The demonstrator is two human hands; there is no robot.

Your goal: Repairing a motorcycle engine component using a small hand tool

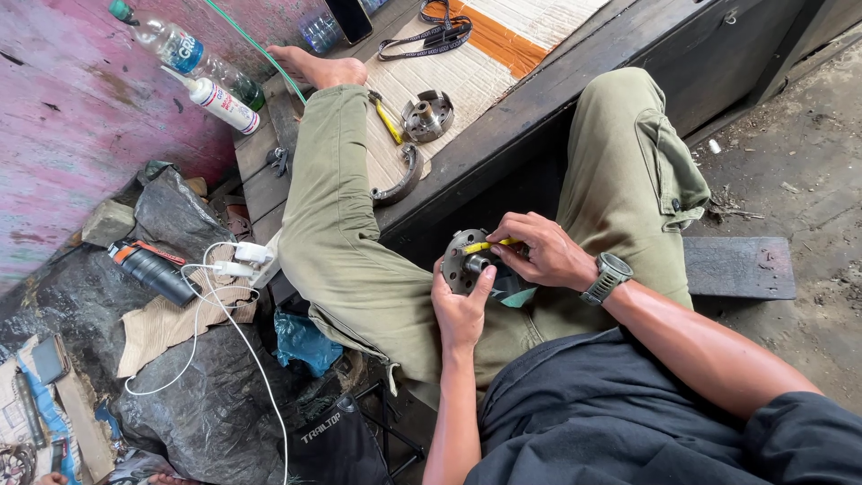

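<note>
Head view | left hand [460, 310] is gripping round metal hub [464, 262] from below, fingers closed on its rim, over the lap | right hand [542, 251] is pinching yellow-handled tool [489, 244], long axis lying across the hub face (tip hidden) | second hub [427, 116] and brake shoe [401, 182] are lying well apart on the mat [525, 27], nothing intervening.

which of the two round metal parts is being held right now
The round metal part over the lap, gripped by the left hand. The other metal part lies untouched on the mat.
</note>
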